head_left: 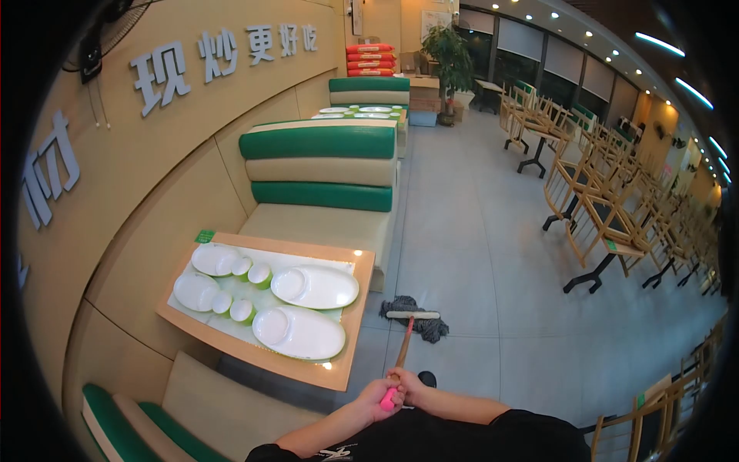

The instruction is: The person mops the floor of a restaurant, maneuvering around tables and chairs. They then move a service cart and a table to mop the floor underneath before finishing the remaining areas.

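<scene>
Both my hands are closed around the handle of a mop (412,315), near the bottom centre of the head view. My left hand (379,400) grips the pink end of the handle. Just beyond it, to the right, my right hand (408,385) wraps round the wooden shaft. The shaft runs forward to a pale crossbar with dark grey strands, which lie spread on the grey tiled floor (454,231). To the left of the mop head is the corner of a dining table (348,369).
White dishes and green-and-white cups sit on the table. Green and beige booth seats (319,173) line the left wall. Tables with upturned chairs (608,215) fill the right side. Farther back stand a potted plant (446,58) and red sacks (370,60).
</scene>
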Action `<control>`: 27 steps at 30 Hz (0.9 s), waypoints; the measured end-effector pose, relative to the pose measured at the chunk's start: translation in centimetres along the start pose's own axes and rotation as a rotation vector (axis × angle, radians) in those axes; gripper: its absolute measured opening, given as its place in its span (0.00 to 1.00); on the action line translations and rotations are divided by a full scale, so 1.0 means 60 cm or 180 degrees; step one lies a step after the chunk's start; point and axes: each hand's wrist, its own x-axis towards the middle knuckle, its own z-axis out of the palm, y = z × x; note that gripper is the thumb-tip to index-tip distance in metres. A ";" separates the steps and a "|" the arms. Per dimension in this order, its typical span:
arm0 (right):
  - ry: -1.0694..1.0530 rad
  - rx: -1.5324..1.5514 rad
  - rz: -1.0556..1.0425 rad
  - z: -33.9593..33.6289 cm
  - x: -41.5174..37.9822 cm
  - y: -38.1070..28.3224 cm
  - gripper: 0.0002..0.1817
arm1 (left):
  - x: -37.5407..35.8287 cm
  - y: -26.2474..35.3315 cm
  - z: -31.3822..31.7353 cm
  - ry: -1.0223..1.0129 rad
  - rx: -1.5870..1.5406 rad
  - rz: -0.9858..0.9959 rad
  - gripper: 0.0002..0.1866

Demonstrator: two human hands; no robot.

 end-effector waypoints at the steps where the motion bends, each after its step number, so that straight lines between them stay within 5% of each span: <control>1: 0.0029 -0.0067 0.0034 0.007 -0.003 -0.002 0.11 | 0.001 0.005 -0.004 -0.0014 0.0035 -0.0051 0.04; 6: -0.0528 -0.0025 0.0047 -0.013 0.047 -0.008 0.11 | -0.007 0.026 0.014 0.0311 0.0054 0.0137 0.04; 8: -0.0152 0.0167 -0.0006 0.022 0.043 -0.023 0.12 | -0.006 0.049 0.014 0.0218 -0.0235 0.0017 0.04; 27: -0.0293 -0.0215 0.0171 -0.022 0.059 -0.063 0.12 | 0.034 0.069 0.015 0.0081 0.0377 -0.0007 0.04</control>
